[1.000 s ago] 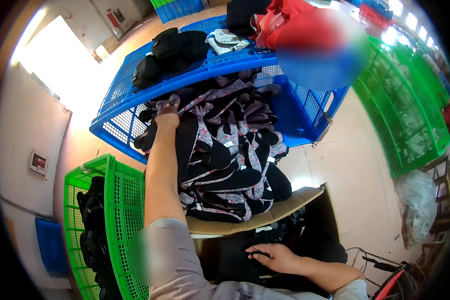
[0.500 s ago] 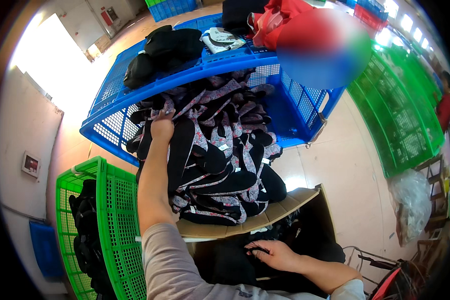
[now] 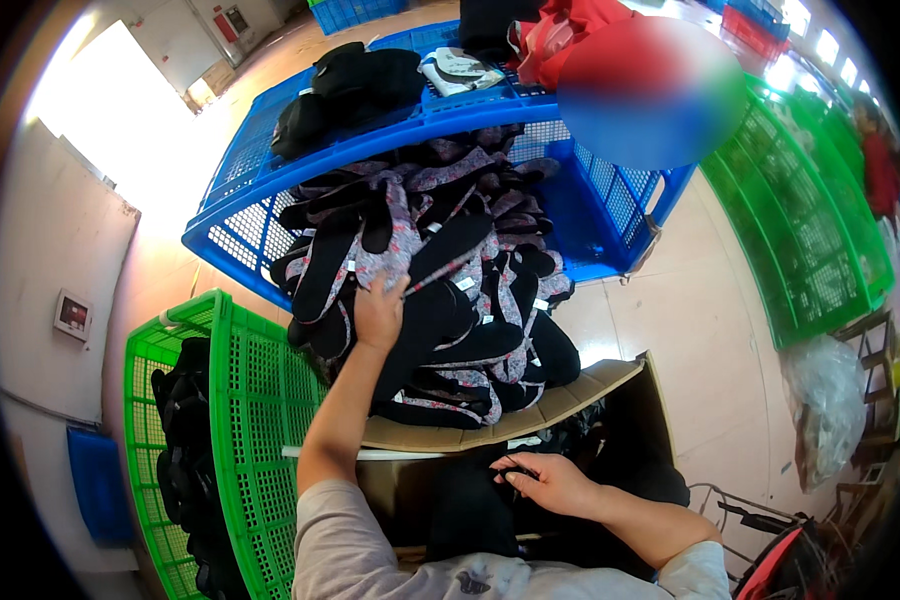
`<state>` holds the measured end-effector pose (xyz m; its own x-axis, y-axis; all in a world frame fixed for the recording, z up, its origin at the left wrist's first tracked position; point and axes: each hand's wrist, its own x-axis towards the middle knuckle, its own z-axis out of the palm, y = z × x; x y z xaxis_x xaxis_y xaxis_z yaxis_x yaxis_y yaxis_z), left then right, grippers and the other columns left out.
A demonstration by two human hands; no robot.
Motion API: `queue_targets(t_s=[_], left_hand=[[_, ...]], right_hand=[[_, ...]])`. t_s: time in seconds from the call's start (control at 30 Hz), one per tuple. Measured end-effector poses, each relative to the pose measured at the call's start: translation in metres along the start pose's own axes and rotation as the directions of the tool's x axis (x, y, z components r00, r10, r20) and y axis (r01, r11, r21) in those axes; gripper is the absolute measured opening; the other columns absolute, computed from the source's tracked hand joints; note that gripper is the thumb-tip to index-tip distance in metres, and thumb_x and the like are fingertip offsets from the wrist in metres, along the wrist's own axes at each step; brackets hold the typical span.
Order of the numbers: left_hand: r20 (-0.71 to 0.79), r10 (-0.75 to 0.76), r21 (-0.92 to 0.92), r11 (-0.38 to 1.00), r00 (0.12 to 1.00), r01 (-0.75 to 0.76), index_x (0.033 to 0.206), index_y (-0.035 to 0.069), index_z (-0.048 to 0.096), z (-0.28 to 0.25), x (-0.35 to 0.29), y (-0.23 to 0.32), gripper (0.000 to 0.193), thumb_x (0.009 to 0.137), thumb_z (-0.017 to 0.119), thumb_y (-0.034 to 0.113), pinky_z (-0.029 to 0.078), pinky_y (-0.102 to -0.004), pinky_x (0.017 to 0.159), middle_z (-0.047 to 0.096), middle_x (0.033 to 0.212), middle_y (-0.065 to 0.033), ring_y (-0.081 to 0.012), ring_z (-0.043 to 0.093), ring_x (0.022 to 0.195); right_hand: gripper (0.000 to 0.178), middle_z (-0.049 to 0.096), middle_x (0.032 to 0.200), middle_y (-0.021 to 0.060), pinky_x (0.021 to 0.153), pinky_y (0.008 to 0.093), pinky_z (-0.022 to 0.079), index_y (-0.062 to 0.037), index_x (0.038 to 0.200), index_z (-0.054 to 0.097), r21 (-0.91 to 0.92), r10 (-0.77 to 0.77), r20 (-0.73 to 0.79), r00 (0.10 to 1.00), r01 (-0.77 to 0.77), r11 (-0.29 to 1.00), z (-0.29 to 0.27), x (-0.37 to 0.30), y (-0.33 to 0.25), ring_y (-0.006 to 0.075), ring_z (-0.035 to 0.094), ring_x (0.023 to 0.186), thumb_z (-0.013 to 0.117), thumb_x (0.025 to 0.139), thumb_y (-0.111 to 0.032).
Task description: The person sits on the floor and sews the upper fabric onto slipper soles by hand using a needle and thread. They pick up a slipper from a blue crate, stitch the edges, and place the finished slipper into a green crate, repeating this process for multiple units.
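Note:
A big heap of floral-and-black soft fabric pieces with small white tags spills from the open front of a blue plastic crate. My left hand reaches into the heap, its fingers closed on the edge of one floral-and-black fabric piece raised above the others. Lower down, over an open cardboard box, my right hand is pinched closed on some black cloth. How much of that cloth it holds is hidden among the dark fabric around it.
Black bundles, a white-patterned packet and red cloth lie on the blue crate's top. At left stands a green crate holding black items. Green crates line the right, near a clear plastic bag.
My left hand has moved right and nearer to me, now with a floral piece lifted at its fingers. The right hand stays almost where it was. The view has shifted slightly.

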<state>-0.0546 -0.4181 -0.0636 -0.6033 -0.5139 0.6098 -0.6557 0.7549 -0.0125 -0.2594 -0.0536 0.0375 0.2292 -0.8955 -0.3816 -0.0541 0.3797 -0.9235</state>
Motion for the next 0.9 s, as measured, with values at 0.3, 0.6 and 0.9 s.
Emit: queue_targets(t_s=[0.3,0.6,0.9], left_hand=[[0.136,0.017,-0.191,0.982,0.991,0.009,0.112,0.025,0.074,-0.018,-0.119,0.06,0.041,0.076,0.069,0.006,0.05,-0.047,0.088,0.058,0.129,-0.0167,-0.0414,0.058,0.103],[0.246,0.221,-0.363,0.924,0.944,-0.121,0.109,0.022,0.073,-0.051,-0.177,0.055,0.04,0.073,0.067,0.004,0.045,-0.0567,0.099,0.053,0.133,-0.0145,-0.0455,0.054,0.112],[0.132,-0.142,-0.175,0.971,0.981,0.164,0.089,0.007,0.066,-0.087,-0.139,0.05,0.013,0.082,0.055,0.005,0.036,-0.0597,0.106,0.064,0.115,-0.014,-0.0419,0.054,0.123]], right_hand=[[0.028,0.071,0.107,0.0083,0.085,0.027,0.051,-0.004,0.126,0.062,-0.044,0.011,0.015,1.0,-0.01,0.999,0.003,-0.001,-0.002,0.0133,0.067,0.099,0.057,0.099,-0.012],[0.028,0.071,0.108,0.0091,0.086,0.0274,0.051,-0.0039,0.126,0.062,-0.037,-0.004,0.028,1.0,0.005,0.999,0.006,-0.002,0.006,0.0141,0.068,0.1,0.057,0.099,-0.012],[0.028,0.07,0.11,0.0089,0.088,0.0274,0.051,-0.0024,0.126,0.061,-0.039,0.033,0.049,0.998,-0.031,0.999,0.009,0.001,-0.005,0.0146,0.067,0.104,0.056,0.099,-0.01]])
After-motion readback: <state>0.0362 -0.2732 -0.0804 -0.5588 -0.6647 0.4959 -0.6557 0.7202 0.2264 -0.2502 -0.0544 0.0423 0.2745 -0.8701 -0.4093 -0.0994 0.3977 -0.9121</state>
